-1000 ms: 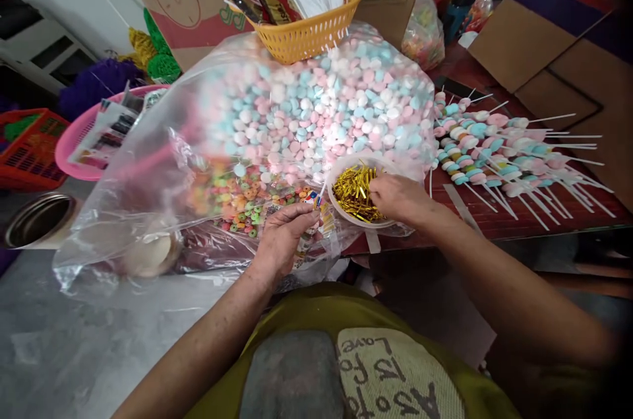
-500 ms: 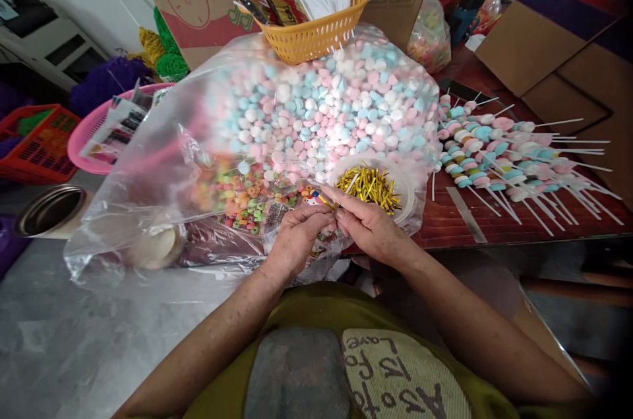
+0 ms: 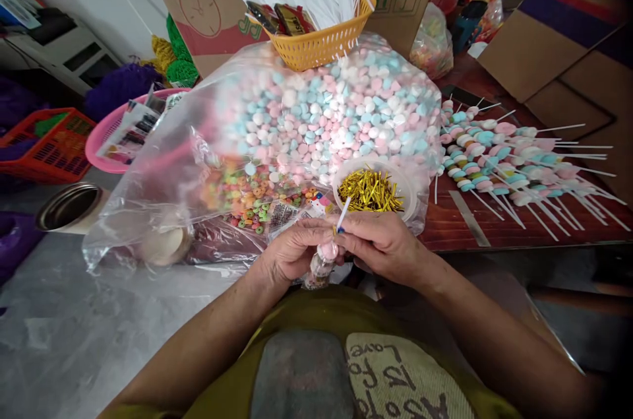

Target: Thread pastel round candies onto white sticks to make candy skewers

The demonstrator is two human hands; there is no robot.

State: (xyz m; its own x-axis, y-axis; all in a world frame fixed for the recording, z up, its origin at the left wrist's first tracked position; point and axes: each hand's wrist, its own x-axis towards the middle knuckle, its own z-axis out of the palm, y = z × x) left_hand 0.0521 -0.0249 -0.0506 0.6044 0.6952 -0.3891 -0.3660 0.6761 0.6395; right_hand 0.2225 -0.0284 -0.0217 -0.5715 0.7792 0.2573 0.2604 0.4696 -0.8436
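Observation:
A marshmallow skewer [image 3: 324, 265] in a clear printed wrapper hangs below my fingers, its pink and white pieces towards my body. Its white stick [image 3: 345, 213] pokes up between my hands. My left hand [image 3: 295, 249] is closed around the skewer near the gathered end of the wrapper. From the other side my right hand [image 3: 383, 239] pinches at the same neck, where a little gold and blue shows; the fingertips partly hide it. Just beyond, a round white tub [image 3: 409, 198] holds gold twist ties [image 3: 370, 189].
Behind lies a big clear bag of marshmallows [image 3: 316, 115], with coloured cereal rings [image 3: 252, 198] at its front. A yellow basket [image 3: 321, 43] of white sticks stands on it. Unwrapped marshmallow skewers [image 3: 509, 155] are piled at right. A pink basket [image 3: 99, 148] stands left.
My hands have turned and come slightly closer to my body. The skewer's stick now points up, and its wrapped marshmallows show below my fingers.

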